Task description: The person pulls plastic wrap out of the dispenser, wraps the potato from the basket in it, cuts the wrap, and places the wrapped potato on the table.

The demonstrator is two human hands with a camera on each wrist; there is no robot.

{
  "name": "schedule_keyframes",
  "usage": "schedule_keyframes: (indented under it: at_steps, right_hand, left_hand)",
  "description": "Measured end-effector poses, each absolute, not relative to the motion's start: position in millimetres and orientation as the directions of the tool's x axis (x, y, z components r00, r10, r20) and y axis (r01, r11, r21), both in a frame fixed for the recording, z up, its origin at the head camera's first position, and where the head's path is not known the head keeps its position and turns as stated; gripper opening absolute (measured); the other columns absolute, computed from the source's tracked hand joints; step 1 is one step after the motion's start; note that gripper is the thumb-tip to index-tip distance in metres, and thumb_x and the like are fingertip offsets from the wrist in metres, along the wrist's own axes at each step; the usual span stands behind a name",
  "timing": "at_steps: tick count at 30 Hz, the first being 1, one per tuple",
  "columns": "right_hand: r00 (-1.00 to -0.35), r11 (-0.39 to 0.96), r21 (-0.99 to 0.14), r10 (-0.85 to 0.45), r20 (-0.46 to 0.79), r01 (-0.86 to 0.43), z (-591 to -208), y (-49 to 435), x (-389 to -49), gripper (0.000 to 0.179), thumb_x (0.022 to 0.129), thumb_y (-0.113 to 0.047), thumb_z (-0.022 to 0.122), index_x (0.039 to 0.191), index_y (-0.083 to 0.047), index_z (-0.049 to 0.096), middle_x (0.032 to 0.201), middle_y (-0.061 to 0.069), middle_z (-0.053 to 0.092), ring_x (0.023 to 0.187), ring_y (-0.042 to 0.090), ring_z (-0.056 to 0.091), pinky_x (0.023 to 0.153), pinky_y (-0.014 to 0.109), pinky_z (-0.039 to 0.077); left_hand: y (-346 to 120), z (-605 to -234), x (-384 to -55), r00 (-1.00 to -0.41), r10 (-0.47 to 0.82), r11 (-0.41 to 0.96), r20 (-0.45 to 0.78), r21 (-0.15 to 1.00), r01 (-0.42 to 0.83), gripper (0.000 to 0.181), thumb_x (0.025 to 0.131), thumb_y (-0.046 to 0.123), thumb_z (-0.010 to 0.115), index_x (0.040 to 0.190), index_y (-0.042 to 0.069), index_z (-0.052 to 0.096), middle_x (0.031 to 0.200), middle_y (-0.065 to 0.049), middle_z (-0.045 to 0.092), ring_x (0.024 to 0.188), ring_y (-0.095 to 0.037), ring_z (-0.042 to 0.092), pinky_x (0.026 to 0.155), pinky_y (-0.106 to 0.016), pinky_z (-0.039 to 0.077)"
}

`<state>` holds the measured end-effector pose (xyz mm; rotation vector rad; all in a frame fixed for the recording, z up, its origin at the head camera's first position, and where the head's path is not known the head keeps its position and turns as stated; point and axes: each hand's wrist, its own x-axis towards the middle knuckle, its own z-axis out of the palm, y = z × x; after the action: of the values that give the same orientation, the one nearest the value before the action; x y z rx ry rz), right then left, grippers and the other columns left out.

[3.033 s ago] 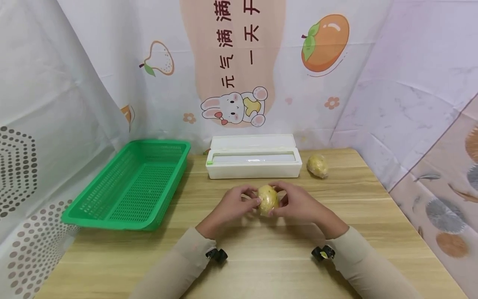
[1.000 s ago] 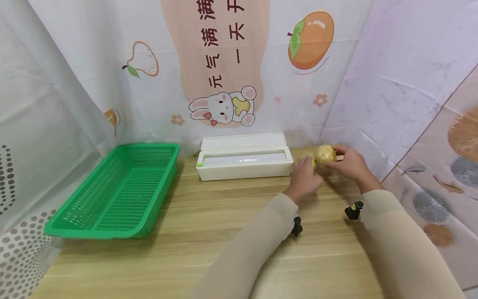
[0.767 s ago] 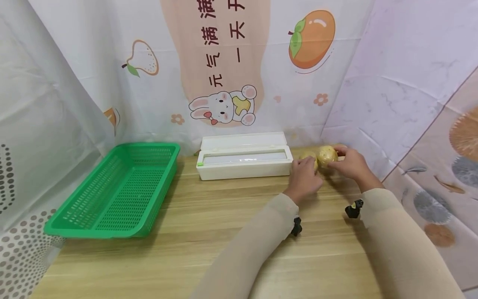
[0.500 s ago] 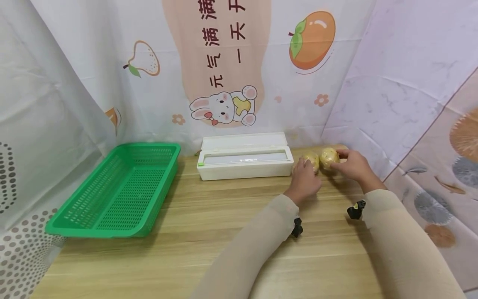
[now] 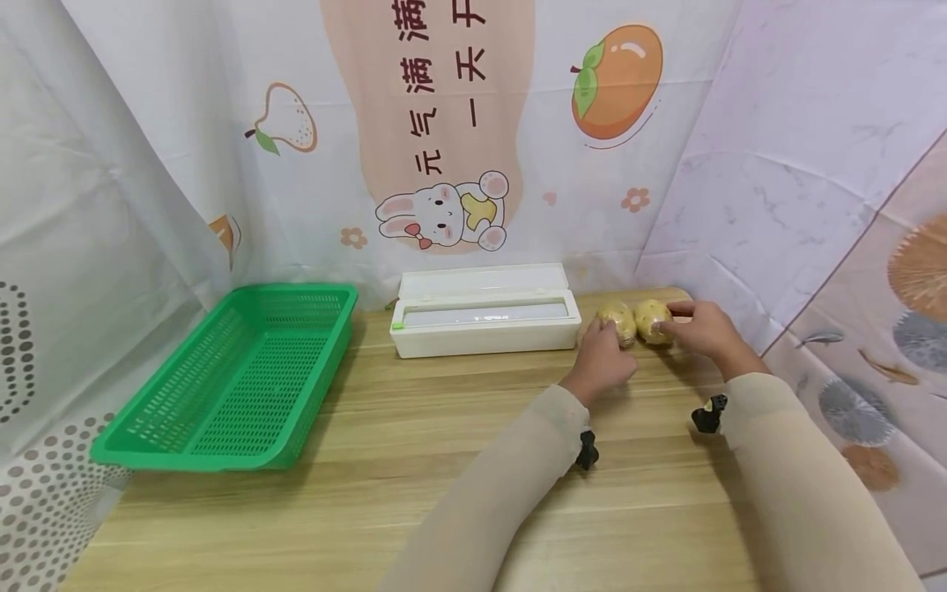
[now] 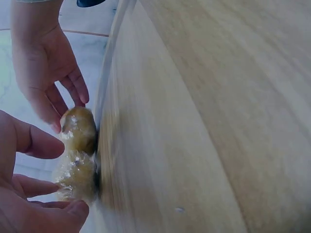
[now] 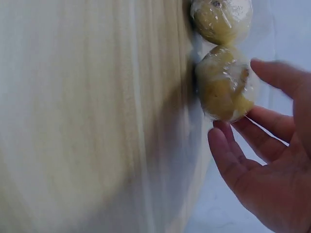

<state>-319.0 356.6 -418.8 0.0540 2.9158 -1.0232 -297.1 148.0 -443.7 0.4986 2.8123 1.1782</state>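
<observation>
Two potatoes wrapped in clear film sit side by side at the table's back right, the left potato [image 5: 621, 321] next to the right potato [image 5: 652, 321]. My left hand [image 5: 602, 362] is at the near left side of the left potato, its fingers loosely spread by the film in the left wrist view. On the other side, my right hand [image 5: 706, 330] has its fingertips at the right potato. The right wrist view shows that hand's fingers [image 7: 260, 138] relaxed under the potato's end, with the thumb apart from it.
A white cling film box [image 5: 484, 337] stands left of the potatoes, lid raised, a roll inside and a green slider at its left end. The green basket [image 5: 296, 444] is at the table's left side. A printed cloth [image 5: 547, 164] hangs behind the table's back edge.
Both hands held one potato mid-table three seconds ago. They moved to the back right, where my right hand lowered that potato beside the other and loosened its fingers.
</observation>
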Motion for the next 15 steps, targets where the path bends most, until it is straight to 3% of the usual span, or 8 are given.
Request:
schedule_keyframes:
  at_steps: [5,9,12,15]
  right_hand:
    - [-0.992,0.651,-0.751,0.034,-0.12,0.113,-427,363,-321,0.073,0.089,-0.041,0.065,0.143,0.001,0.039,0.141,0.027,0.042,0.088,0.02,0.065,0.076,0.034,0.055]
    - [-0.984,0.544,-0.822,0.047,-0.17,0.168,-430,368,-322,0.075,0.09,-0.038,0.064,0.145,0.001,0.033,0.145,0.024,0.038,0.085,-0.002,0.058,0.078,0.026,0.054]
    - [-0.983,0.522,-0.835,0.039,-0.178,0.172,-431,369,-321,0.075,0.091,-0.038,0.062,0.146,0.002,0.03,0.146,0.024,0.037,0.089,-0.005,0.055,0.083,0.027,0.053]
    - [-0.986,0.549,-0.823,0.018,-0.167,0.15,-430,368,-320,0.074,0.093,-0.038,0.06,0.147,0.001,0.029,0.147,0.024,0.036,0.099,0.004,0.057,0.085,0.029,0.053]
  left_hand:
    - [149,-446,-297,-0.95,0.304,0.622,0.07,0.741,0.253,0.077,0.071,0.015,0.063,0.145,0.01,0.039,0.153,-0.004,0.03,0.138,-0.019,0.032,0.107,-0.031,0.036]
    - [151,-447,-297,-0.95,0.302,0.616,0.078,0.745,0.257,0.076,0.07,0.013,0.063,0.143,0.01,0.042,0.151,-0.003,0.033,0.137,-0.019,0.034,0.107,-0.032,0.036]
    - [152,-444,-296,-0.946,0.311,0.628,0.091,0.728,0.276,0.071,0.069,0.013,0.064,0.138,0.009,0.048,0.148,-0.002,0.037,0.135,-0.017,0.036,0.105,-0.03,0.038]
    - [154,-441,-295,-0.941,0.325,0.641,0.095,0.71,0.293,0.061,0.07,0.014,0.064,0.13,0.007,0.055,0.145,-0.001,0.04,0.132,-0.015,0.04,0.102,-0.027,0.04]
